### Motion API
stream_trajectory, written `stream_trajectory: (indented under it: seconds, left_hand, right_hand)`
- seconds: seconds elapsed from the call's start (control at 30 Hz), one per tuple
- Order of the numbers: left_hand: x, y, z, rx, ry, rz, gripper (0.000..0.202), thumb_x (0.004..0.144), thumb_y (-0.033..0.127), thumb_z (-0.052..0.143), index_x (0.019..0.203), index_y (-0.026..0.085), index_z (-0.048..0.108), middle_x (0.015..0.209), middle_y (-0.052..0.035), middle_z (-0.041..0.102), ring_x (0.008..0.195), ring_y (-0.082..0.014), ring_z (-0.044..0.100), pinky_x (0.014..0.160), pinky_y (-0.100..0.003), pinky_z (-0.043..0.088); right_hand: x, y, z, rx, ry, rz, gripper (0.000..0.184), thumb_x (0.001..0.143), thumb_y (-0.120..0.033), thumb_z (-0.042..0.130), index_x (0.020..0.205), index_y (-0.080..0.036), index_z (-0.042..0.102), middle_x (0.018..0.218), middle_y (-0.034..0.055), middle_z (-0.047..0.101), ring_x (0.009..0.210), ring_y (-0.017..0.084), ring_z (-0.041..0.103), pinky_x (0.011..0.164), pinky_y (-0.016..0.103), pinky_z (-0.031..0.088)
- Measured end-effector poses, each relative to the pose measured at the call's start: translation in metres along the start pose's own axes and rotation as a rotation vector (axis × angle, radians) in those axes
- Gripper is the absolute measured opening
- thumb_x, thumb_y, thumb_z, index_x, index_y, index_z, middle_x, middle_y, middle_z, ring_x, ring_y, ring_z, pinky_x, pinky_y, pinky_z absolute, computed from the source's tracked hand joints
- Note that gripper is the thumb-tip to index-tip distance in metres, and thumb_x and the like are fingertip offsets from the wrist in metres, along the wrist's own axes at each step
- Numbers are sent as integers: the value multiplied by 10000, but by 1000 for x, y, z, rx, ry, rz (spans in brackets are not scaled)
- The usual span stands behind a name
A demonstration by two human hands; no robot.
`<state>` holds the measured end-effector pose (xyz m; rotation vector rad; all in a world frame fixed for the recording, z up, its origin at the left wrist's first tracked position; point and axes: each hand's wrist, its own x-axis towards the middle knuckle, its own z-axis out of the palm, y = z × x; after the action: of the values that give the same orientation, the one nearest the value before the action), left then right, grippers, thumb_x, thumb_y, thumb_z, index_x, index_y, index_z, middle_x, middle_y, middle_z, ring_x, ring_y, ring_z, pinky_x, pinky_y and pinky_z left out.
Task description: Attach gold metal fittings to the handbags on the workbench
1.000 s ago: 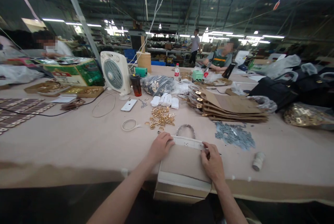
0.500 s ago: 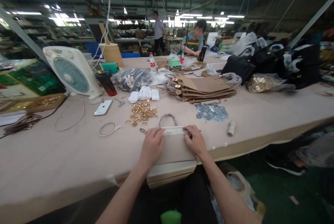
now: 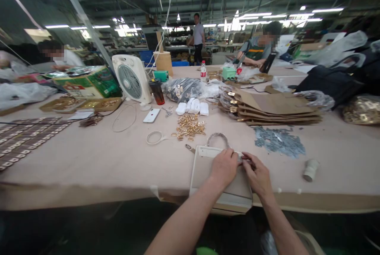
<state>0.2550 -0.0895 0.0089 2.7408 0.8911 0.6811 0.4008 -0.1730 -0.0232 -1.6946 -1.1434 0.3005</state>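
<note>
A half-made handbag (image 3: 204,170), beige with a white top band, lies at the table's front edge, its lower part overhanging. A plastic-wrapped handle (image 3: 218,134) arches beyond its top edge, and a strap end with a metal buckle (image 3: 190,148) sticks out at the left corner. My left hand (image 3: 225,168) lies over the right half of the top band, fingers bent over the edge. At the right corner my right hand (image 3: 258,174) is closed, thumb and fingers pinched at the edge; what exactly sits between them is partly hidden.
Beyond the bag lie gold buckles (image 3: 190,126), grey metal pieces (image 3: 279,140), a tape roll (image 3: 154,137), a thread spool (image 3: 310,170) and a phone (image 3: 151,115). Stacked brown panels (image 3: 276,106) and a fan (image 3: 132,78) stand farther back. Several people are across the room.
My view has swung left. My left hand has shifted along the top band from its left side toward the right, uncovering the left corner. My right hand remains at the right end.
</note>
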Motion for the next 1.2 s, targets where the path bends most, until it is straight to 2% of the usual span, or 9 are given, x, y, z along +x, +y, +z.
stream_trajectory:
  seconds: [0.1,0.23,0.4,0.6,0.8,0.87,0.97,1.07,1.2]
  left_hand:
    - [-2,1,1,28,3,12,231,1011,386,600,1153,203,608,1134,-111,625,1043,-265,606,825,-402,534]
    - [-2,2,1,38,5,32,255,968,364,674,1153,200,612,1139,-110,640,1045,-282,604,832,-416,533]
    - [-3,2,-2,-52,91,75,193,972,251,647,1162,223,635,1201,-115,659,1154,-321,588,956,-491,499]
    - [5,-8,10,-147,174,58,245,960,291,641,1204,265,644,1270,-106,673,1206,-350,575,1024,-556,456]
    - [5,-9,9,-134,163,39,297,943,321,660,1236,278,645,1289,-101,680,1211,-358,588,1033,-558,452]
    - [6,-9,9,-130,153,37,297,943,330,665,1234,274,643,1287,-100,682,1212,-356,589,1029,-555,456]
    - [6,-8,9,-130,146,35,296,944,337,670,1231,272,641,1287,-101,681,1213,-356,587,1026,-555,455]
    - [6,-6,8,-135,159,28,301,940,324,679,1233,273,638,1276,-101,683,1206,-355,587,1026,-551,452]
    - [5,-4,5,-114,162,15,329,928,322,702,1242,251,633,1270,-113,679,1201,-346,583,1031,-540,449]
  right_hand:
    - [-1,1,-4,158,65,112,411,916,-482,662,1233,-225,703,1050,93,740,862,234,686,818,394,567]
    - [1,8,-10,412,216,182,403,869,-469,736,1176,-208,733,907,60,710,647,148,551,592,288,470]
    - [2,-1,-16,736,357,186,318,869,-448,716,1062,-196,734,842,39,672,589,112,505,518,250,377]
    - [2,7,-24,800,542,144,312,920,-506,617,973,-213,708,785,14,614,545,101,492,475,237,361]
    - [18,30,-63,632,689,167,382,957,-579,522,930,-220,648,729,-8,576,509,94,478,457,227,371]
    - [33,37,-78,391,623,183,466,977,-625,443,949,-208,649,744,5,605,516,102,499,466,234,389]
    - [61,45,-97,62,352,187,510,942,-648,484,992,-191,704,780,34,686,564,140,570,517,264,454]
    - [85,51,-107,-130,140,180,318,823,-500,702,926,-206,762,820,41,745,684,186,649,657,308,523]
    - [104,57,-104,-357,35,234,112,788,-323,740,771,-214,758,809,59,757,778,214,669,781,337,512]
